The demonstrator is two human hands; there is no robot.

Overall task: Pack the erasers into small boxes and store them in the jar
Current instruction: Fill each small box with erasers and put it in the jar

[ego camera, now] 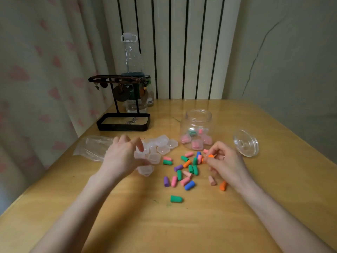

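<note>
Left hand [125,156]: fingers and thumb curled round a small translucent plastic box [139,154] at the near edge of the box heap. Right hand [227,162]: thumb and fingertips pinching an orange bullet-shaped eraser [211,156] at the far right edge of the scatter; the two hands are well apart. Light wooden table [182,225]: bears all items. Nearest, a single green eraser [176,199], apart from the rest. Between the hands, loose erasers [184,172] in green, pink, orange, purple and blue, lying on their sides. Behind the left hand, a heap of empty translucent boxes [162,146], beside a crumpled clear plastic bag [91,146]. Farther, an open clear plastic jar [197,121], upright, holding several filled boxes; its clear round lid [246,143] lies on the table to its right. At the back, a black metal stand with tray [124,123] and a tall clear bottle [132,61].
</note>
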